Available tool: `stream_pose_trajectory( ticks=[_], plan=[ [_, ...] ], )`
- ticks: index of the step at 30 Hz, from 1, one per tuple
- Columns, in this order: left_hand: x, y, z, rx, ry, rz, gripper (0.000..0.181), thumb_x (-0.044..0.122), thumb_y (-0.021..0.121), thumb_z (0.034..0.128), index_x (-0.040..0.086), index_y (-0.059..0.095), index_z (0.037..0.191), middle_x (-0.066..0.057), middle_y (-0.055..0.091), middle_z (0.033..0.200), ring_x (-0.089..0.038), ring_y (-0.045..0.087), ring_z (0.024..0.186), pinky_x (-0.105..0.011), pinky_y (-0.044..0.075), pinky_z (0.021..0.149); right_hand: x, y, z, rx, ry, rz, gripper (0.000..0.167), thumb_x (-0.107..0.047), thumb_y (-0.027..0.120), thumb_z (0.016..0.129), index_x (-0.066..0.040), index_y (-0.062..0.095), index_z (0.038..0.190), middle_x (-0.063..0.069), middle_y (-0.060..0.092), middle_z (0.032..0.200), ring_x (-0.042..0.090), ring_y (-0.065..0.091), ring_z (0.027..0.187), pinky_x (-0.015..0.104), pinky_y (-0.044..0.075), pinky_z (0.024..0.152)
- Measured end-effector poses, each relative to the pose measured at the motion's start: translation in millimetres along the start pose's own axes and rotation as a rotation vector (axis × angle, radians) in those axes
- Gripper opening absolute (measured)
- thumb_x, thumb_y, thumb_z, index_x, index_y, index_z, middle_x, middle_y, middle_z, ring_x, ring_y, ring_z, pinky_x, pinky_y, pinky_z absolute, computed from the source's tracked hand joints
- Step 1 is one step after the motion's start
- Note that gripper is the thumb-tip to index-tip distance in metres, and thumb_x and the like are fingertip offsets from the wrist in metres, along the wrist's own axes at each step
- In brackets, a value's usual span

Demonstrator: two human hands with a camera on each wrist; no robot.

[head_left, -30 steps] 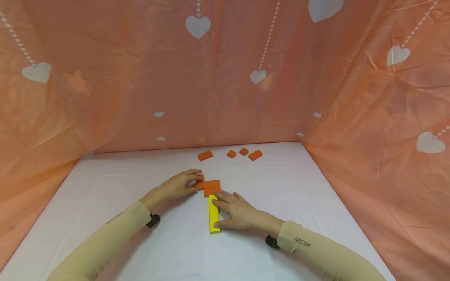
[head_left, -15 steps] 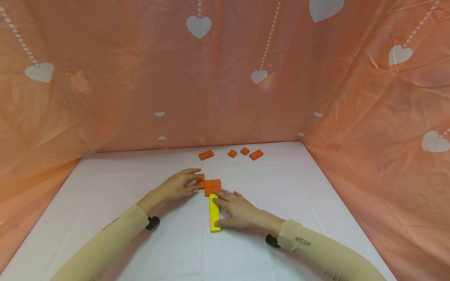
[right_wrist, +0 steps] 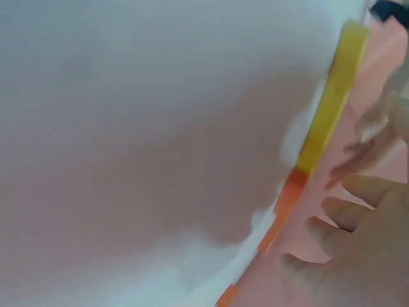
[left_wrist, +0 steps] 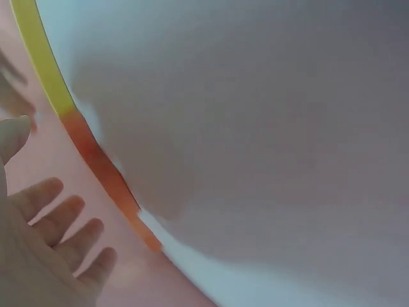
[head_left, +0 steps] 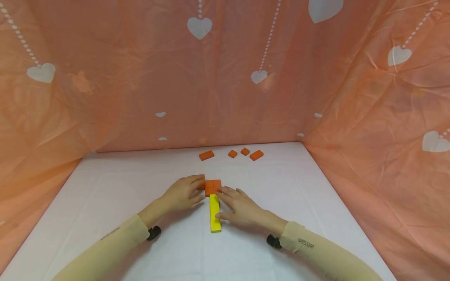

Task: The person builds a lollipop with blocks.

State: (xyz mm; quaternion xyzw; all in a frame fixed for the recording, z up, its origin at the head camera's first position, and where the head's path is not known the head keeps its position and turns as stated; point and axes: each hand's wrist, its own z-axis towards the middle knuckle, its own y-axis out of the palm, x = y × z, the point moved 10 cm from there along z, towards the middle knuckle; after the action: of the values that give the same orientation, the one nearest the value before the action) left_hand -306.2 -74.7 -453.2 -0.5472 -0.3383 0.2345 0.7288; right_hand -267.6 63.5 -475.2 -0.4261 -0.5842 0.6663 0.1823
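In the head view a long yellow block (head_left: 215,214) lies on the white table, its far end against a cluster of orange blocks (head_left: 209,190). Another orange block (head_left: 201,177) stands at the cluster's left, partly covered by the fingers of the left hand (head_left: 181,194). Those fingers are spread and loosely bent, at the cluster's left side. From the right, the right hand (head_left: 244,207) reaches over the yellow block's edge, fingertips at the cluster's near right corner. Both wrist views show relaxed, parted fingers beside the yellow (left_wrist: 43,61) and orange (left_wrist: 105,167) blocks; contact cannot be told.
Toward the back of the white table (head_left: 281,175) lie an orange oblong block (head_left: 206,155), two small orange blocks (head_left: 233,154) (head_left: 245,151) and another oblong one (head_left: 256,155). A pink curtain (head_left: 228,97) with hearts surrounds the table's back and sides.
The left hand has shifted slightly nearer the body and rightward, its fingers lower beside the cluster. The right thumb has moved up along the yellow block. The blocks look nearly unmoved.
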Motion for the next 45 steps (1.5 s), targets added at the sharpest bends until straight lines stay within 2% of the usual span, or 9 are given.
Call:
stream_pose_trajectory(
  ticks=[5,11,16,23,30,40,45],
  plan=[
    [14.1,14.8,-1.6,-0.102,-0.040,0.026,0.072,0.047,0.066,0.0995,0.003,0.049,0.154,-0.014,0.042,0.162,-0.037,0.040,0.149,-0.060,0.035,0.118,28.7,-23.3,0.3,0.125,0.078,0.093,0.076,-0.049,0.063,0.102,-0.010,0.038,0.162,0.005,0.030,0.170,0.029,0.029,0.156,0.055,0.023,0.126],
    [22.6,29.0,-0.8,-0.182,-0.063,0.040,0.078,0.056,0.062,0.0991,0.009,0.043,0.159,-0.011,0.034,0.167,-0.037,0.034,0.152,-0.060,0.030,0.121,75.6,-52.0,6.5,0.291,0.171,0.177,0.075,-0.039,0.068,0.100,-0.005,0.038,0.160,0.010,0.034,0.168,0.036,0.034,0.152,0.056,0.028,0.123],
    [26.4,36.3,-1.0,-0.231,-0.067,0.041,0.081,0.060,0.058,0.0988,0.012,0.039,0.161,-0.011,0.030,0.169,-0.037,0.028,0.155,-0.059,0.028,0.122,116.8,-67.6,13.2,0.348,0.262,0.196,0.074,-0.035,0.068,0.101,-0.001,0.038,0.159,0.019,0.034,0.166,0.039,0.031,0.153,0.055,0.026,0.124],
    [29.4,40.9,-2.1,-0.268,-0.069,0.057,0.084,0.062,0.056,0.0994,0.012,0.034,0.163,-0.010,0.026,0.171,-0.037,0.023,0.157,-0.060,0.024,0.124,164.5,-83.1,22.7,0.333,0.380,0.134,0.066,-0.034,0.064,0.102,0.005,0.044,0.153,0.027,0.032,0.164,0.045,0.032,0.151,0.058,0.027,0.123],
    [27.6,47.1,-2.4,-0.286,-0.062,0.064,0.084,0.063,0.055,0.1000,0.012,0.034,0.163,-0.011,0.024,0.172,-0.038,0.021,0.157,-0.061,0.024,0.123,194.6,-88.2,33.1,0.294,0.470,0.089,0.067,-0.033,0.060,0.103,0.005,0.041,0.155,0.027,0.029,0.165,0.046,0.032,0.151,0.059,0.029,0.122],
    [27.7,46.6,-2.8,-0.287,-0.072,0.058,0.084,0.063,0.056,0.0992,0.013,0.035,0.163,-0.010,0.025,0.171,-0.037,0.021,0.157,-0.060,0.024,0.124,206.7,-80.7,44.8,0.245,0.515,0.111,0.069,-0.035,0.057,0.104,0.004,0.037,0.158,0.027,0.029,0.165,0.046,0.031,0.151,0.060,0.028,0.122],
    [27.0,47.7,-2.4,-0.296,-0.087,0.069,0.084,0.063,0.057,0.0989,0.014,0.035,0.163,-0.009,0.025,0.171,-0.036,0.021,0.158,-0.059,0.023,0.124,207.2,-80.6,48.3,0.247,0.523,0.077,0.066,-0.034,0.057,0.103,0.001,0.041,0.157,0.026,0.033,0.164,0.047,0.036,0.149,0.060,0.033,0.119]
  ],
)
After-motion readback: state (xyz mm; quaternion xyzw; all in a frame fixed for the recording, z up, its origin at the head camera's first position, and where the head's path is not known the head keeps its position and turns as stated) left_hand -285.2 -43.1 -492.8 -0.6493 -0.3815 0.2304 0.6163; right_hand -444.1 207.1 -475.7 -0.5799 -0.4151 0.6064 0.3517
